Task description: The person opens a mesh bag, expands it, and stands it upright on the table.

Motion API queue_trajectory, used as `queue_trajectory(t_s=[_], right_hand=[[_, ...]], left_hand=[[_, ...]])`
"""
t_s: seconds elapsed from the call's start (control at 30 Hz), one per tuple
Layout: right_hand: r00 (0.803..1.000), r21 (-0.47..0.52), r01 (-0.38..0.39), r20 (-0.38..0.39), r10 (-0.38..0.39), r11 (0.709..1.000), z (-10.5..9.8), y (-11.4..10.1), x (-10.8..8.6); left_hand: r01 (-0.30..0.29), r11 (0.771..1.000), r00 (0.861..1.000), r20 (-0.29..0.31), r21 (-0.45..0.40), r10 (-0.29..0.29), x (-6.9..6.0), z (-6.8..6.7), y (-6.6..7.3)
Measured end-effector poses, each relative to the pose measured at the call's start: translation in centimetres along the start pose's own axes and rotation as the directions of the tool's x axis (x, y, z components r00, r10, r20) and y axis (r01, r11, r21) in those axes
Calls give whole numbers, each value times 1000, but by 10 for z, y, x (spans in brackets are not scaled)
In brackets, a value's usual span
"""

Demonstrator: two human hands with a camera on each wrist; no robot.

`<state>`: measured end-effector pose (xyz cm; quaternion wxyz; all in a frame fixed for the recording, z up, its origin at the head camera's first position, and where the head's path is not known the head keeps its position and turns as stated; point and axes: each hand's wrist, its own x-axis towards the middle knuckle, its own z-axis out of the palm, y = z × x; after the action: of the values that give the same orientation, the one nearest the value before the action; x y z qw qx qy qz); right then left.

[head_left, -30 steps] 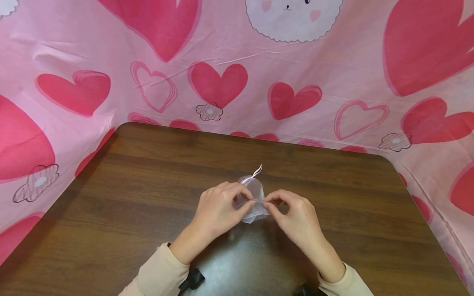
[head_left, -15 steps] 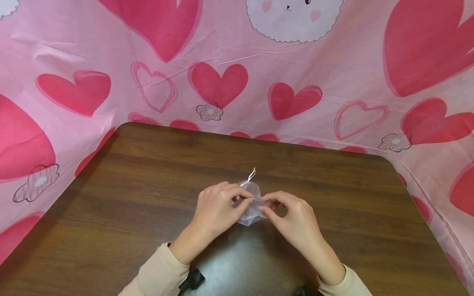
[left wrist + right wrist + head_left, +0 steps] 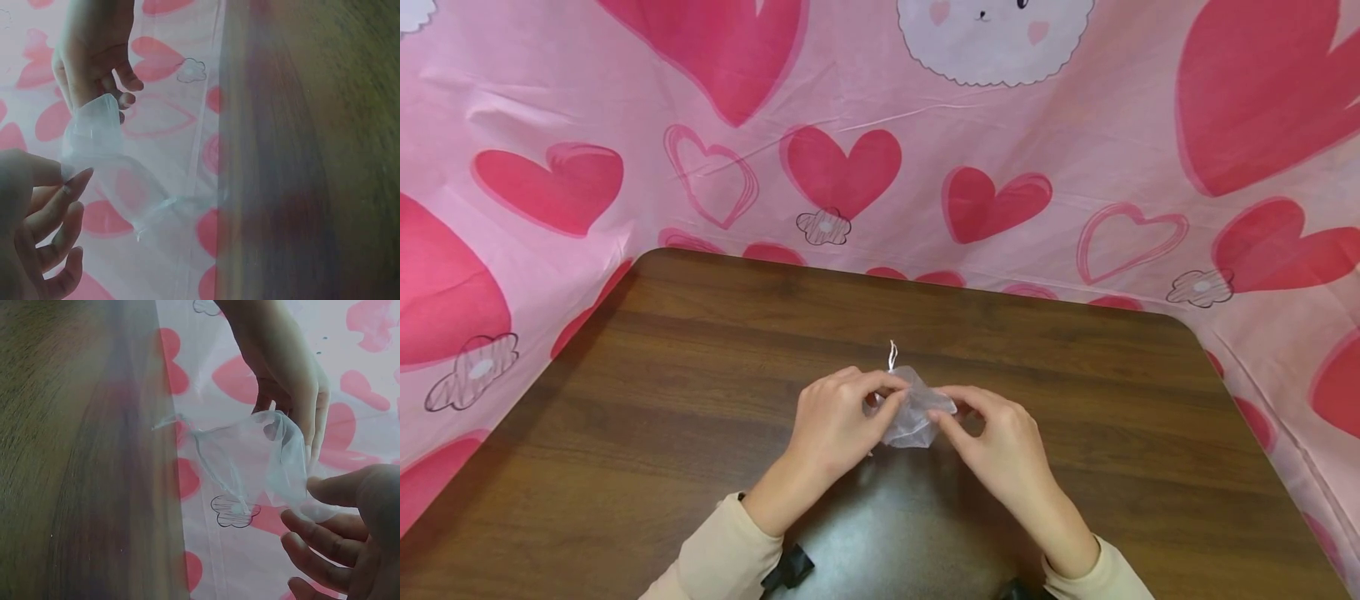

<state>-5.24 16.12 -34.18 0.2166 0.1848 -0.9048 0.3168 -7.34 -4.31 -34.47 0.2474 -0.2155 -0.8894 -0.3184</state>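
Screened-off tabletop workspace, dark wood-grain table (image 3: pixel 715 342), pink heart-print cloth (image 3: pixel 865 92) along three sides, room type unclear

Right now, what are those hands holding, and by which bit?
A see-through bag: left hand and right hand pinch its thin cloth, not the white string.

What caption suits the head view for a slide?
Left hand and right hand hold a sheer drawstring bag over a wooden table.

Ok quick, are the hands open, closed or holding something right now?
Left hand: closed, pinching the sheer bag.
Right hand: closed too, pinching the same sheer bag.
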Motion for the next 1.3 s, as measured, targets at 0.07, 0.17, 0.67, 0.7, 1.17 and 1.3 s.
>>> queue_trajectory(t_s=[0.07,0.17,0.67,0.7,1.17,1.3], right_hand=[[1000,-7,-2,-11,2,1000,0,1,1],[1000,-9,0,-28,0,1000,0,1,1],[999,27,30,-30,-29,999,1,1,-2],[999,28,31,-30,-30,999,1,1,-2],[995,33,34,-90,-31,999,1,1,1],[995,24,18,-100,-15,1000,0,2,1]], left_hand=[[1,1000,1000,17,-6,-1,0,0,1],[-10,1000,999,52,-9,11,-1,1,2],[-15,1000,999,41,-12,16,-1,2,3],[-12,1000,999,39,-17,12,-2,2,3],[27,999,999,-28,-31,-28,0,1,-1],[30,999,1000,0,-41,-30,-1,2,0]])
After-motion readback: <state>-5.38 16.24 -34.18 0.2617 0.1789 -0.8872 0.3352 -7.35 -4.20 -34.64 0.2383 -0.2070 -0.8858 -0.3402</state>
